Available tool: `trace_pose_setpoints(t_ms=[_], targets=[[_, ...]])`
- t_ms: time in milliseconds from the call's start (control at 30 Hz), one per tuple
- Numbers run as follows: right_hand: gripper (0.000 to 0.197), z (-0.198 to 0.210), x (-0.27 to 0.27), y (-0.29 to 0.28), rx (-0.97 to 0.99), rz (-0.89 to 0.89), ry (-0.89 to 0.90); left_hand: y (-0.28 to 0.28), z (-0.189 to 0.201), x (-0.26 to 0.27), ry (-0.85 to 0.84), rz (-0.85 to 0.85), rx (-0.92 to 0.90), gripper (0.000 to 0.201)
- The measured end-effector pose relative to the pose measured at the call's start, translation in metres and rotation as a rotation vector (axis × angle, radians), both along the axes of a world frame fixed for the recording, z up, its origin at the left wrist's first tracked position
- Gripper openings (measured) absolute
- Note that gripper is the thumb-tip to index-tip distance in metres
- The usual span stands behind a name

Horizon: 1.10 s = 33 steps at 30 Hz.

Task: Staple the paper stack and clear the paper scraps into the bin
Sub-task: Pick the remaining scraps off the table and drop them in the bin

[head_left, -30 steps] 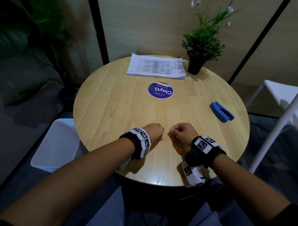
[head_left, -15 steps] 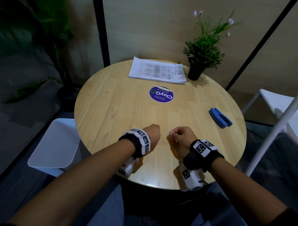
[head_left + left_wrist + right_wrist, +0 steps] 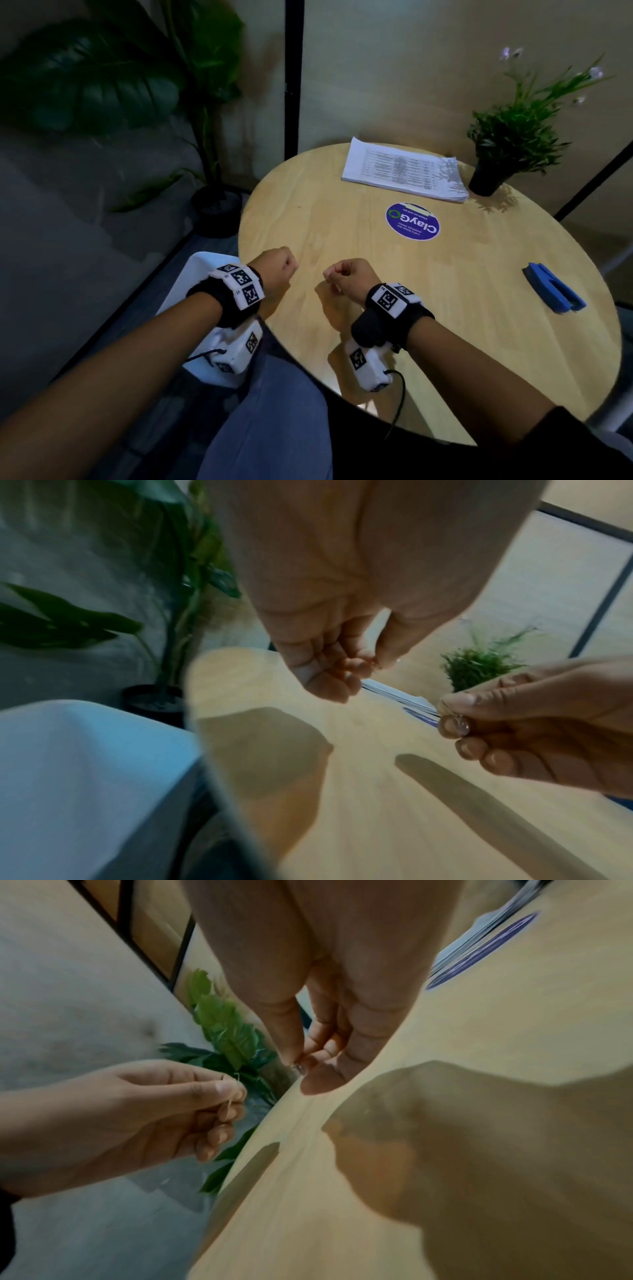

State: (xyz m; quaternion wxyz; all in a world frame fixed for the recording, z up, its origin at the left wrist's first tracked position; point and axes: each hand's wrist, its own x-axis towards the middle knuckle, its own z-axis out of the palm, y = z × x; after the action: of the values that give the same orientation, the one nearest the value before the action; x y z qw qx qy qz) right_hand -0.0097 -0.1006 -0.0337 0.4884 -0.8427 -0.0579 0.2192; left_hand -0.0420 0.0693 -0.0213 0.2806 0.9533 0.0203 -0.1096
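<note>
**Hands pinch tiny scraps above round counter**

A person's left hand (image 3: 278, 265) and right hand (image 3: 347, 277) hover side by side over the near edge of a round wooden counter (image 3: 342, 226), fingers curled inward. In the wrist views, the left thumb and fingers (image 3: 222, 1093) pinch a thin, pale sliver, and the right thumb and fingers (image 3: 452, 725) clamp a tiny glinting bit; what either piece is cannot be told. The paper stack (image 3: 404, 171) lies flat well beyond the fingertips at the counter's far edge, just beside a small potted plant (image 3: 507, 144). A round purple sticker (image 3: 412, 221) sits between the stack and the hands. A blue stapler (image 3: 553, 292) rests well off to the right of the right hand. A white bin (image 3: 191, 284) stands on the floor below the left wrist, beside the counter.
</note>
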Motion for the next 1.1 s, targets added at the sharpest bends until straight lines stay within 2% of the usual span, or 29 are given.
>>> trace_pose_setpoints(t_ms=[133,267,367,467,667,733,833,900,967,1000,1100], targets=[[0.034,0.004,-0.003,0.066,-0.003,0.108,0.004,0.063,-0.007,-0.022,-0.012,0.138,-0.055,0.033],[0.033,0.004,-0.010,0.125,-0.021,0.204,0.022,0.109,-0.018,-0.046,-0.042,0.280,-0.081,0.033],[0.030,-0.001,-0.014,0.162,-0.010,0.228,0.086,0.134,-0.027,-0.060,0.002,0.334,-0.054,0.038],[0.024,-0.010,-0.017,0.189,-0.088,0.263,0.110,0.149,-0.036,-0.070,0.044,0.379,-0.049,0.034],[0.033,-0.032,-0.019,0.215,-0.267,0.351,0.129,0.158,-0.050,-0.073,0.163,0.401,-0.070,0.021],[0.026,-0.042,-0.016,0.219,-0.292,0.366,0.141,0.161,-0.056,-0.070,0.192,0.419,-0.084,0.018],[0.005,-0.048,-0.017,0.223,-0.311,0.388,0.144,0.163,-0.063,-0.067,0.232,0.408,-0.059,0.017],[0.013,-0.053,-0.016,0.227,-0.288,0.380,0.141,0.165,-0.068,-0.066,0.233,0.416,-0.036,0.017],[0.010,-0.058,-0.017,0.233,-0.306,0.331,0.152,0.168,-0.072,-0.067,0.225,0.424,-0.037,0.020],[0.017,-0.062,-0.015,0.236,-0.321,0.314,0.150,0.170,-0.074,-0.066,0.224,0.423,-0.041,0.021],[0.025,-0.067,-0.014,0.242,-0.393,0.351,0.087,0.173,-0.077,-0.065,0.235,0.431,-0.041,0.017]])
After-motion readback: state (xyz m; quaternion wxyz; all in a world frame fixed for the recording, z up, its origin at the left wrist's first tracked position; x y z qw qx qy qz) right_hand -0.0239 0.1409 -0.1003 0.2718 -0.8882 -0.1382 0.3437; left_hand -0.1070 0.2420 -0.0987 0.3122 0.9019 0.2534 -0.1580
